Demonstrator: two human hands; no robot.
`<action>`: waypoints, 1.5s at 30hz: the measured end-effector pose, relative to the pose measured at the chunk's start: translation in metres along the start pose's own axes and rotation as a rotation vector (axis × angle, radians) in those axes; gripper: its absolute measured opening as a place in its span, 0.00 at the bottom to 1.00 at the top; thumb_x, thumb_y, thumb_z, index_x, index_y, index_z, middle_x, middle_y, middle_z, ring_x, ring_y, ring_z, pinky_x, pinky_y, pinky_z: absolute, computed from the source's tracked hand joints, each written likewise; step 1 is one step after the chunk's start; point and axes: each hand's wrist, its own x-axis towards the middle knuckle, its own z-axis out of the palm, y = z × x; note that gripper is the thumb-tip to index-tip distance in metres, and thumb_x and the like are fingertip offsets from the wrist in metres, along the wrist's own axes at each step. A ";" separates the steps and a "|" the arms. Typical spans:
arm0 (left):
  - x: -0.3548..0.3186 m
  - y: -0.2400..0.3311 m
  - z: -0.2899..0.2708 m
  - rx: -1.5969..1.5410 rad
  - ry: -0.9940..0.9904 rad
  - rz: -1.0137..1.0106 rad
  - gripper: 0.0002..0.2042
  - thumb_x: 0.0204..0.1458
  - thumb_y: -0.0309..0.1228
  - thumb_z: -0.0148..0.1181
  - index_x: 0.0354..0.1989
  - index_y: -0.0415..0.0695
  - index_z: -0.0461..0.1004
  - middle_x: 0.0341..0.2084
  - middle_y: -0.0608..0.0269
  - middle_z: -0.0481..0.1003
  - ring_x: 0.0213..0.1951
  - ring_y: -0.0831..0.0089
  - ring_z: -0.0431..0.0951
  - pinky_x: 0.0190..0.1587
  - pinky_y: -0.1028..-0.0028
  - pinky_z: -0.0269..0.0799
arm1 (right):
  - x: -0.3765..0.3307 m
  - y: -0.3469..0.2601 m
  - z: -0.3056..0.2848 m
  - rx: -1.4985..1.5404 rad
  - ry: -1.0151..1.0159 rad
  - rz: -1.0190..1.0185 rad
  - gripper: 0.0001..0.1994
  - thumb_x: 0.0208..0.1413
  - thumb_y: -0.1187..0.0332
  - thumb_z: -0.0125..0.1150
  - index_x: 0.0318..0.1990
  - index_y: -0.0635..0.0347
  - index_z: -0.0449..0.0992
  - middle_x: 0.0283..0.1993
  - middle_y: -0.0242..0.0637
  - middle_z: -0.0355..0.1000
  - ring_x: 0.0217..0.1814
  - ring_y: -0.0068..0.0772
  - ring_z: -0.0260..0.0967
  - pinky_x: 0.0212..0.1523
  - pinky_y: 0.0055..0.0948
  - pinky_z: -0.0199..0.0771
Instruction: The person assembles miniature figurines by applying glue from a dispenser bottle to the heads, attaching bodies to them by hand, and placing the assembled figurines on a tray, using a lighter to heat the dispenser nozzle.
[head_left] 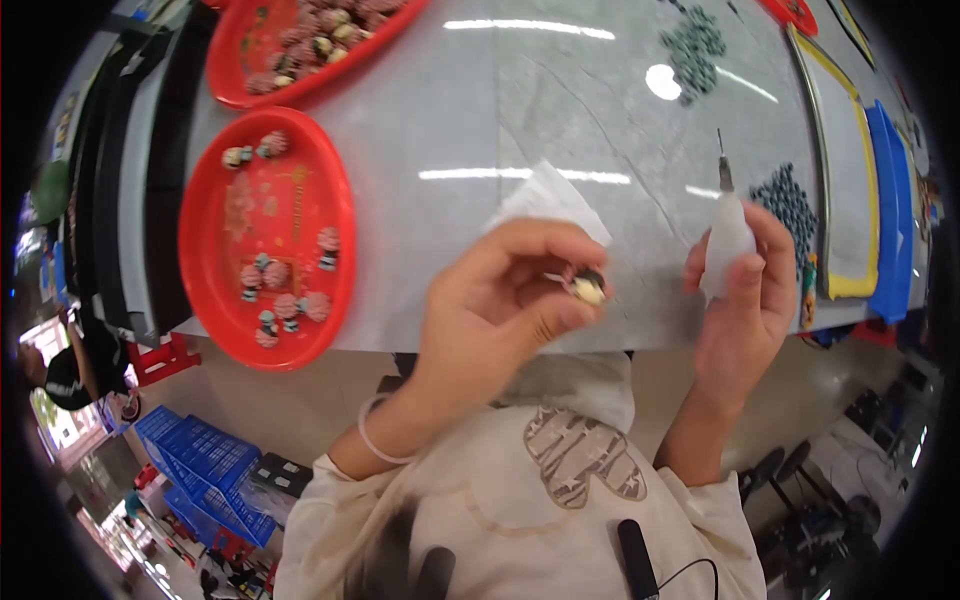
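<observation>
Between the thumb and fingers of my left hand is a small figurine, pale yellow, dark and pinkish; my fingers hide part of it. My right hand is wrapped round a white squeeze bottle with a thin metal needle tip that points up and away from me. The bottle is held apart from the figurine. Just beyond my left hand lies a folded white tissue. To the left, a red oval tray carries several small pink and teal figurines, spread in little groups.
A second red tray at the far left is heaped with pink and cream pieces. Teal pieces lie at the far right, and dark blue-grey pieces beside my right hand. A yellow-edged tray and a blue bin line the right edge.
</observation>
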 end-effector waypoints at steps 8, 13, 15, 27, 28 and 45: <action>0.011 -0.007 -0.014 -0.065 -0.058 0.045 0.13 0.47 0.24 0.59 0.41 0.32 0.69 0.39 0.54 0.70 0.38 0.70 0.73 0.39 0.76 0.72 | 0.005 -0.022 -0.024 -0.168 -0.127 -0.032 0.26 0.47 0.51 0.60 0.44 0.66 0.66 0.39 0.45 0.67 0.36 0.29 0.64 0.31 0.21 0.63; 0.011 -0.001 -0.001 0.071 0.080 -0.075 0.22 0.44 0.40 0.63 0.40 0.37 0.67 0.36 0.54 0.69 0.33 0.72 0.73 0.31 0.81 0.71 | 0.011 -0.031 -0.022 -0.157 -0.209 -0.025 0.26 0.47 0.50 0.60 0.43 0.66 0.66 0.39 0.47 0.67 0.39 0.32 0.64 0.39 0.25 0.62; 0.010 0.000 -0.001 0.070 0.083 -0.114 0.22 0.43 0.41 0.63 0.40 0.36 0.67 0.36 0.54 0.69 0.33 0.72 0.73 0.31 0.81 0.71 | 0.011 -0.031 -0.020 -0.156 -0.216 0.002 0.26 0.47 0.50 0.59 0.43 0.66 0.66 0.39 0.48 0.67 0.40 0.33 0.64 0.41 0.26 0.62; 0.011 0.002 0.001 0.074 0.086 -0.178 0.23 0.43 0.40 0.64 0.40 0.36 0.67 0.36 0.54 0.70 0.34 0.72 0.73 0.30 0.81 0.73 | 0.007 -0.029 -0.012 -0.314 -0.194 -0.206 0.24 0.50 0.53 0.57 0.40 0.70 0.66 0.35 0.52 0.68 0.33 0.32 0.66 0.29 0.21 0.64; 0.011 0.003 0.000 0.075 0.090 -0.187 0.22 0.42 0.40 0.64 0.40 0.36 0.67 0.36 0.54 0.70 0.34 0.72 0.73 0.31 0.80 0.74 | 0.006 -0.031 -0.015 -0.351 -0.229 -0.261 0.24 0.49 0.54 0.58 0.40 0.71 0.66 0.34 0.52 0.68 0.33 0.33 0.66 0.29 0.22 0.64; 0.011 -0.001 -0.002 0.082 0.066 -0.132 0.21 0.42 0.38 0.64 0.39 0.37 0.67 0.36 0.53 0.69 0.34 0.68 0.75 0.30 0.80 0.74 | 0.015 -0.049 -0.028 -0.367 -0.528 -0.465 0.25 0.48 0.57 0.59 0.43 0.74 0.65 0.33 0.55 0.69 0.28 0.32 0.65 0.26 0.24 0.63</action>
